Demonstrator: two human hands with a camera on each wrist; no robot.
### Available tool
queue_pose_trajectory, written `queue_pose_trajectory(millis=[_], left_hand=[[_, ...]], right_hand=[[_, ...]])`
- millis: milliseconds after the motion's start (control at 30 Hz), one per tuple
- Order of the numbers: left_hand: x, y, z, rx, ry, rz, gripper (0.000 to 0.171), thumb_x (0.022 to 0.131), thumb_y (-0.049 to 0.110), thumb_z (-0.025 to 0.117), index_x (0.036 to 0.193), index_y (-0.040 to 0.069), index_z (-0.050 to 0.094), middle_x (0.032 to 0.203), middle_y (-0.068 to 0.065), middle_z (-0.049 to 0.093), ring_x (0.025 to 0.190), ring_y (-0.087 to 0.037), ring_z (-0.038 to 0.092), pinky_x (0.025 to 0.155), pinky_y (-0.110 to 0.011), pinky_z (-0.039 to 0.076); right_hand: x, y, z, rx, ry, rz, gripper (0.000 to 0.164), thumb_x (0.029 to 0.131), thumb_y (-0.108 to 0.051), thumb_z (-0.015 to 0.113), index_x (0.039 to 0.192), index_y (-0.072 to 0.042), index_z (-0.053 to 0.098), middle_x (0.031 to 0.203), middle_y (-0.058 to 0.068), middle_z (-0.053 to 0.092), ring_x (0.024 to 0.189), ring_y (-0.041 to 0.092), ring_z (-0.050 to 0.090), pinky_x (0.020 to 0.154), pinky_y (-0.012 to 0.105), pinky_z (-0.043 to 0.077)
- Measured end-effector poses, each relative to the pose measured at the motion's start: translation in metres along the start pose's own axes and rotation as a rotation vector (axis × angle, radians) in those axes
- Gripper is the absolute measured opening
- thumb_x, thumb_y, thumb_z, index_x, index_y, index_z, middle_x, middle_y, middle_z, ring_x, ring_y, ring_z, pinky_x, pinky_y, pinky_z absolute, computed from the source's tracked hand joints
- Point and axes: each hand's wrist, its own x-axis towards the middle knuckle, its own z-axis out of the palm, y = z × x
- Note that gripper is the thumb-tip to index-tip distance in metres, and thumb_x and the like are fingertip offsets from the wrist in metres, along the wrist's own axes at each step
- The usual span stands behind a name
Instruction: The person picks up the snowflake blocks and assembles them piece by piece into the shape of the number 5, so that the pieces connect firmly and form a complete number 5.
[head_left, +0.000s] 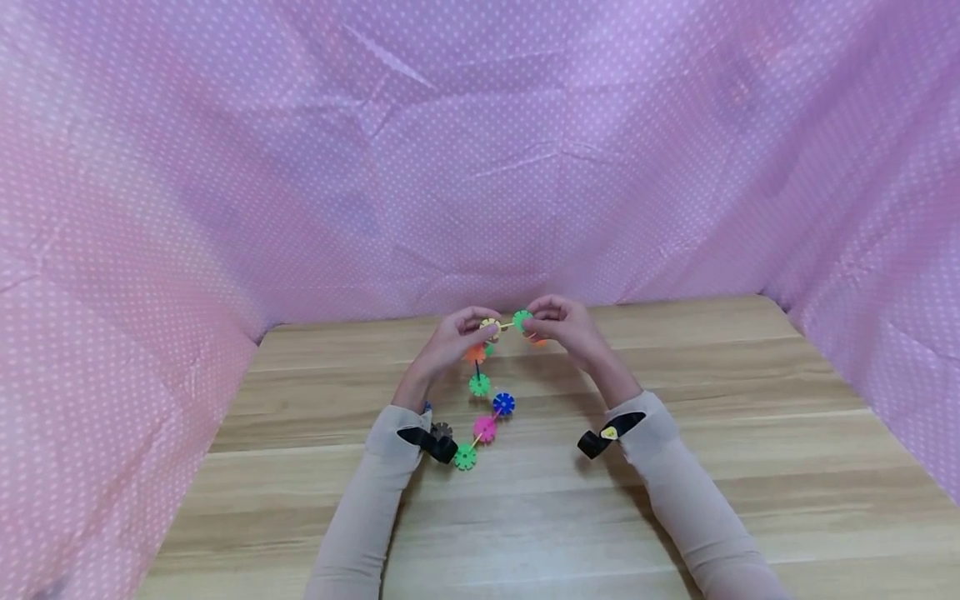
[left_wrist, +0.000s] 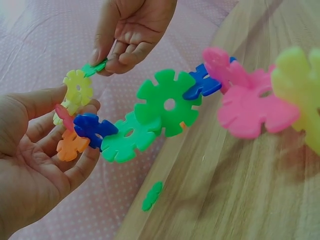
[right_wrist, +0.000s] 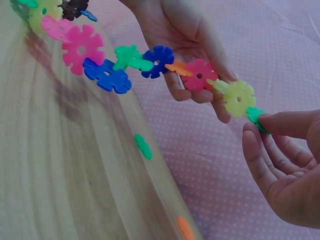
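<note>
A chain of interlocking notched plastic discs (head_left: 485, 429) in green, pink, blue, orange, yellow and dark colours hangs from the hands over the table. My left hand (head_left: 456, 340) holds it near the end, thumb by a yellow disc (right_wrist: 233, 92) and fingers behind the red-pink and orange discs (left_wrist: 71, 145). The right hand (right_wrist: 290, 165) pinches a small green disc (right_wrist: 253, 114) between thumb and fingertips. That green disc meets the edge of the yellow disc, at the chain's end. Larger green (left_wrist: 166, 87) and pink discs (left_wrist: 250, 115) follow further along the chain.
A loose green disc (right_wrist: 142, 146) and an orange disc (right_wrist: 184, 227) lie near the wooden table's (head_left: 712, 500) far edge. Pink dotted cloth (head_left: 480, 167) hangs behind and at both sides. Black straps (head_left: 600, 439) with dangling ends circle both wrists.
</note>
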Motion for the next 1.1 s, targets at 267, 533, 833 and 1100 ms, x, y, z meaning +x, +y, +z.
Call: queue_pose_trajectory(millis=[267,533,833,1100], left_hand=[[0.002,-0.001,0.006,-0.088,0.039,-0.005,0.031,0.104,0.019,0.061,0.131,0.005,0.061,0.122,-0.019,0.067,0.111,-0.038,0.064,0.102,-0.048,0.054],[0.002,0.000,0.015,-0.291,0.084,-0.063,0.030,0.104,0.015,0.060,0.132,0.004,0.060,0.116,-0.010,0.064,0.117,-0.035,0.059,0.112,-0.057,0.046],[0.003,0.002,0.020,-0.313,0.142,-0.095,0.028,0.102,0.014,0.063,0.127,0.002,0.064,0.104,0.001,0.065,0.093,-0.010,0.063,0.115,-0.059,0.042],[0.003,0.000,0.025,-0.309,0.159,-0.099,0.027,0.096,0.017,0.073,0.120,0.006,0.068,0.108,0.000,0.067,0.108,-0.022,0.062,0.114,-0.058,0.044]], right_hand=[[0.000,0.001,0.004,-0.005,0.012,-0.019,0.030,0.093,0.001,0.070,0.119,0.011,0.059,0.087,-0.004,0.074,0.077,0.009,0.072,0.077,0.032,0.064],[-0.001,0.001,0.003,-0.034,0.025,-0.040,0.030,0.092,0.000,0.072,0.119,0.010,0.063,0.092,0.004,0.075,0.078,0.010,0.072,0.078,0.036,0.065],[0.000,0.003,-0.001,-0.015,0.006,-0.060,0.029,0.091,0.009,0.068,0.118,0.016,0.061,0.090,0.012,0.075,0.074,0.009,0.072,0.071,0.027,0.063],[0.000,0.003,-0.001,-0.025,-0.003,-0.060,0.029,0.092,0.004,0.070,0.119,0.014,0.062,0.088,0.007,0.073,0.075,0.009,0.071,0.074,0.027,0.063]])
